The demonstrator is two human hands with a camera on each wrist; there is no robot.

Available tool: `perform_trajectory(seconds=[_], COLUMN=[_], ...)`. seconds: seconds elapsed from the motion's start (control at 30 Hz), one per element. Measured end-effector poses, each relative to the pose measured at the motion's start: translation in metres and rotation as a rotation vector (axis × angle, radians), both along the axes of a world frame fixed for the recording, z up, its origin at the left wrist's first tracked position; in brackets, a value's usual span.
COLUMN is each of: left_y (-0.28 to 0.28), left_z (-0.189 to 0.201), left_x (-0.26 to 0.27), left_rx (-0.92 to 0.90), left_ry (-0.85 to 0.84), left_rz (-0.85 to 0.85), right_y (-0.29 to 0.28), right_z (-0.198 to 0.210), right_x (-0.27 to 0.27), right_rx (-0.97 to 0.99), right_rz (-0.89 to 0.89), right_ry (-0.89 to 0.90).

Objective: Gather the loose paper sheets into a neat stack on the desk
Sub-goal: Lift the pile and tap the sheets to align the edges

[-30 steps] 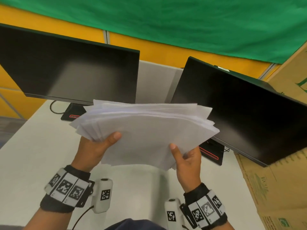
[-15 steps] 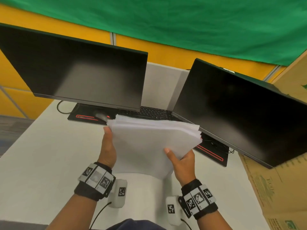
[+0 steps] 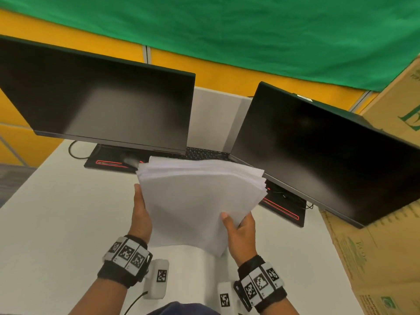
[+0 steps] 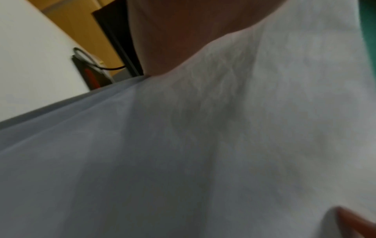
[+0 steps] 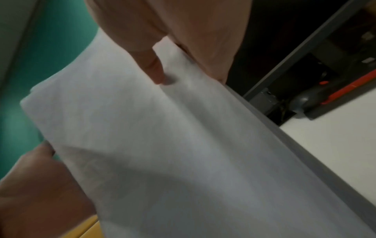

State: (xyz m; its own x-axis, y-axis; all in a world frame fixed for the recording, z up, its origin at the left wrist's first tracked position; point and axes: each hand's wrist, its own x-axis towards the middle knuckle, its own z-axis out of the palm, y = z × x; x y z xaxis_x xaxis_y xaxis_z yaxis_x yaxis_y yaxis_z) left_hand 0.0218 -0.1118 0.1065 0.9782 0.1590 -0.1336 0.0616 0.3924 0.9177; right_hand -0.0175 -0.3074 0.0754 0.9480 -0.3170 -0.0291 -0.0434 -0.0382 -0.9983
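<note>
The lower cardboard box [image 3: 375, 258] at the right is showing faint green print that is reading roughly "ECO", with the finer lines around it too small to read. The upper cardboard box [image 3: 404, 105] is showing a large green "E" cut off by the frame edge. The left wristband [image 3: 126, 253], the right wristband [image 3: 259, 284] and the white wrist cameras [image 3: 159, 278] are carrying black-and-white square marker codes, not words.

Colours and patterns, quick pass
Plain white paper sheet stack [image 3: 195, 201], white desk top [image 3: 56, 212], black monitor screens [image 3: 102, 103], green cloth backdrop [image 3: 227, 30], yellow-orange wall panels [image 3: 216, 62], brown cardboard box [image 3: 375, 258] with green print, black wristbands [image 3: 113, 276] with black-white square-code tags.
</note>
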Motion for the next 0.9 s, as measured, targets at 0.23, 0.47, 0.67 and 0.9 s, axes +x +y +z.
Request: perform_trajectory(seconds=[0.23, 0.47, 0.67, 0.9], left_y=[0.004, 0.006, 0.001, 0.002], left_z=[-0.014, -0.013, -0.026, -0.038], left_x=[0.012, 0.003, 0.011, 0.007], left_rx=[0.098, 0.119, 0.131, 0.138], left_ry=[-0.071, 0.108, 0.073, 0.17], left_rz=[0.034, -0.036, 0.008, 0.052], right_y=[-0.003, -0.023, -0.017, -0.016], right_z=[0.008, 0.002, 0.0, 0.0], right_x=[-0.001, -0.002, 0.004, 0.006], right_rx=[-0.01, 0.046, 0.086, 0.116], right_rz=[-0.07, 0.039, 0.005, 0.024], right_ry=[-0.107, -0.139, -0.141, -0.137])
